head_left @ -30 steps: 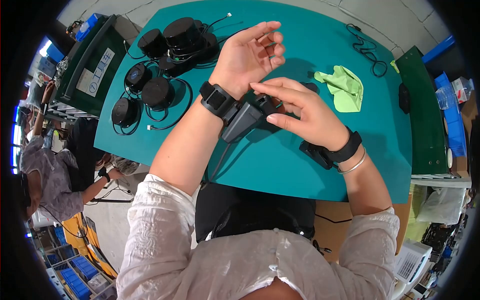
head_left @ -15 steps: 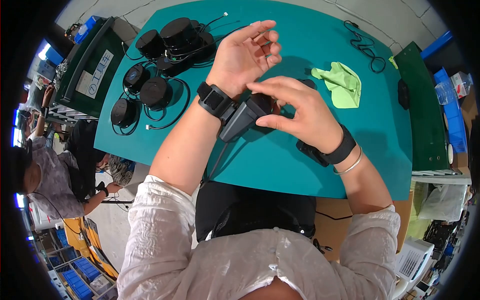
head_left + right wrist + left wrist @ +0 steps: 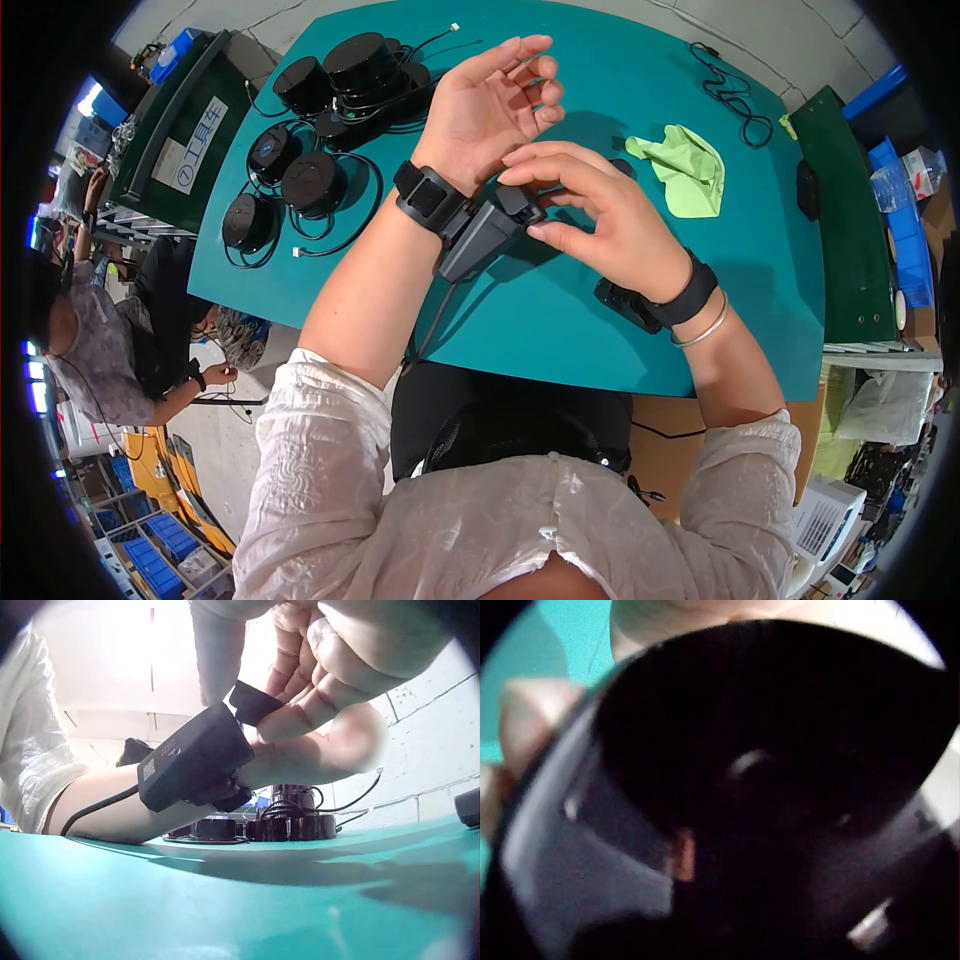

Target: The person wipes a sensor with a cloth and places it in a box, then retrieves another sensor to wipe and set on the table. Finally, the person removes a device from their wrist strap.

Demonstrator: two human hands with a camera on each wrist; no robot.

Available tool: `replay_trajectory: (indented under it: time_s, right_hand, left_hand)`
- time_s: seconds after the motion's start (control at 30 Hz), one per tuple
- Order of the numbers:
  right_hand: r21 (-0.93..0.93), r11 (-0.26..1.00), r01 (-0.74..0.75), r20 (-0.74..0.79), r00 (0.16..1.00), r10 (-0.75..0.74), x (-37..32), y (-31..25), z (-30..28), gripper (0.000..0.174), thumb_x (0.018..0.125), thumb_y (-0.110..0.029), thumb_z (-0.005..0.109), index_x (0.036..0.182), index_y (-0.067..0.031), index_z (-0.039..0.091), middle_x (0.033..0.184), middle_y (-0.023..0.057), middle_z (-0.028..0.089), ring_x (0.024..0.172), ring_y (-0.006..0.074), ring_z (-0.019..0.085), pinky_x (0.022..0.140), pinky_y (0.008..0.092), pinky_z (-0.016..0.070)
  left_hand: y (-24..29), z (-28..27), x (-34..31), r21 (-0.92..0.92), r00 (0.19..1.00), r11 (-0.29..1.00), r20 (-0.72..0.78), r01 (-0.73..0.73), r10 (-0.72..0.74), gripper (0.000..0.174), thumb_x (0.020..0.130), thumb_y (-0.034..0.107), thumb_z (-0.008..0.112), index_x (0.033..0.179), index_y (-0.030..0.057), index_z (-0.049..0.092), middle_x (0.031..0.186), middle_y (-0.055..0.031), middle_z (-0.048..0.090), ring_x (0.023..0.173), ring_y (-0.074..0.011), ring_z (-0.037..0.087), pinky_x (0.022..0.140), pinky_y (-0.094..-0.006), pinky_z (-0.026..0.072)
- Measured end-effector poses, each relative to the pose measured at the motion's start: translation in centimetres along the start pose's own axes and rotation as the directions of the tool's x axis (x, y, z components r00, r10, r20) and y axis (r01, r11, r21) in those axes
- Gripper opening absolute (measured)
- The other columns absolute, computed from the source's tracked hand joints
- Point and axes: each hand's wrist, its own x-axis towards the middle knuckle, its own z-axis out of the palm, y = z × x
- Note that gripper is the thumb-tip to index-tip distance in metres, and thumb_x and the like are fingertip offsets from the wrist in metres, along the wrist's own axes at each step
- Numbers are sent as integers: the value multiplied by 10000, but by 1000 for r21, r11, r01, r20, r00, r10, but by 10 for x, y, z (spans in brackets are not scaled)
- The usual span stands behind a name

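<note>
My left hand is held palm up above the table, its fingers loosely curled around nothing. Strapped to that wrist is a black camera housing with a cable running from its lower end. My right hand reaches across and pinches a small black cover-like piece between thumb and fingers. That piece sits right at the front end of the housing, tilted in the right wrist view. Close before the lens in the left wrist view, a dark rounded shape fills most of the picture, with blurred skin at its upper edge.
Several black round devices with cables stand at the table's left. A green cloth lies at the right, a coiled black cable behind it. Green cabinets flank the teal table. Another person is at the left.
My right hand has moved slightly up and left, its fingers shifting on the black piece at the housing's front. The left hand stays nearly still. The other person's hand has moved.
</note>
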Motion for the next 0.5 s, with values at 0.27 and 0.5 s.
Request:
replay_trajectory:
  time_s: [0.27,0.5]
  right_hand:
    - [198,977,-74,84,995,58,1,5,-1,421,808,68,614,1206,-68,588,1155,54,577,1032,173,578,941,303,478]
    - [316,941,-117,72,993,99,0,7,3,415,852,-26,667,1256,-52,570,1171,84,574,1033,167,583,969,305,463]
  left_hand:
    - [1,-5,2,-21,1000,1000,-1,8,-8,270,944,242,553,1110,33,595,915,-69,582,802,-213,515,714,-340,448]
    - [1,-3,2,-6,1000,1000,-19,-1,1,262,945,236,546,1105,35,598,902,-67,583,801,-212,513,713,-339,442]
